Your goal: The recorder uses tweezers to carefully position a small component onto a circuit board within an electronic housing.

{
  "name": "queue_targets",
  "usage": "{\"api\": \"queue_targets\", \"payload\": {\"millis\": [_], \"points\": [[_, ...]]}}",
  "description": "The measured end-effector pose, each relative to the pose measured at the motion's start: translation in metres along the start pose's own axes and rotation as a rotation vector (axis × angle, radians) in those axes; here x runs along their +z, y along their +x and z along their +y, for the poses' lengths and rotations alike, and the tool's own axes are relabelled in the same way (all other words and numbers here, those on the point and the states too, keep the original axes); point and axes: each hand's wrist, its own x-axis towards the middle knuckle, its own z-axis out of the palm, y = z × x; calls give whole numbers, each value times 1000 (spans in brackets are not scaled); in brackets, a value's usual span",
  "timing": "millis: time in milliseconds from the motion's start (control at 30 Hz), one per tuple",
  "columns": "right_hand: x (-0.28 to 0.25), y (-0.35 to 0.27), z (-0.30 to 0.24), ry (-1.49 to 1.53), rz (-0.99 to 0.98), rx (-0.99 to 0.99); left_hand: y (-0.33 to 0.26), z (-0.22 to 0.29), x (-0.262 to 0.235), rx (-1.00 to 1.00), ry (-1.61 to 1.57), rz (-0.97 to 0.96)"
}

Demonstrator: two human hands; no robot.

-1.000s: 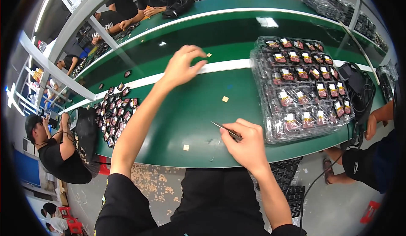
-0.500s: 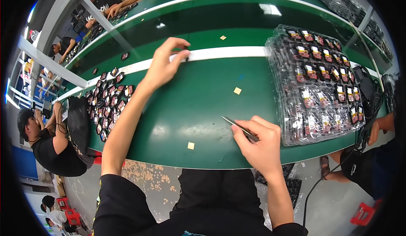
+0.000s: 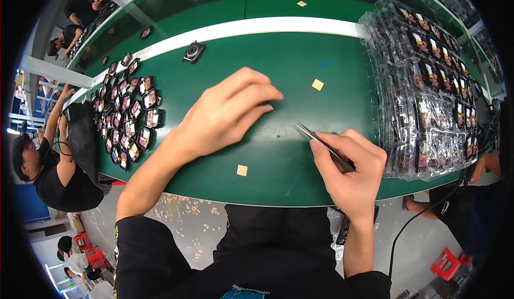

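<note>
My left hand (image 3: 227, 111) hovers over the middle of the green table, fingers curled toward the thumb. A small dark spot shows between thumb and fingers, too hidden to name. In my right hand (image 3: 353, 168) is a pair of dark tweezers (image 3: 331, 150), held like a pen, its silver tips pointing up and left toward my left fingertips. Beyond my left wrist, a watch-like black device (image 3: 194, 51) lies with its round back up, near the white strip. Small pale square pieces lie on the table, one (image 3: 242, 170) close to me and another (image 3: 317, 85) farther off.
Many black watch-like devices with labelled faces (image 3: 128, 103) lie grouped at the left. Stacked clear plastic trays (image 3: 423, 106) of similar devices stand at the right. A white strip (image 3: 235, 29) crosses the table. A person (image 3: 59, 162) sits at the left; another is at the right.
My left hand has come back toward me and right, nearer the tweezers. The watch-like device by the white strip now shows. The whole view has shifted; my right hand still grips the tweezers.
</note>
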Motion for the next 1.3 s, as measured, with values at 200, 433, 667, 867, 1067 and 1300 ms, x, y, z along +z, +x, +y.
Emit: {"api": "queue_targets", "payload": {"millis": [200,433,667,867,1067,1300], "points": [[0,1,-1,-40,4,-1,2,13,-4,23,-44,-103],[1,2,1,-59,8,-9,-1,-4,-24,-89,4,-255],[-1,3,0,-75,-13,0,-2,-2,-19,-71,-7,-203],[-3,1,1,-63,-17,-4,-6,-11,-17,-63,-5,-251],[-8,1,1,111,-72,55,-8,2,-2,-113,-241,-306],[-4,2,5,-31,-145,-18,-7,-1,1,-103,-225,-325]]}}
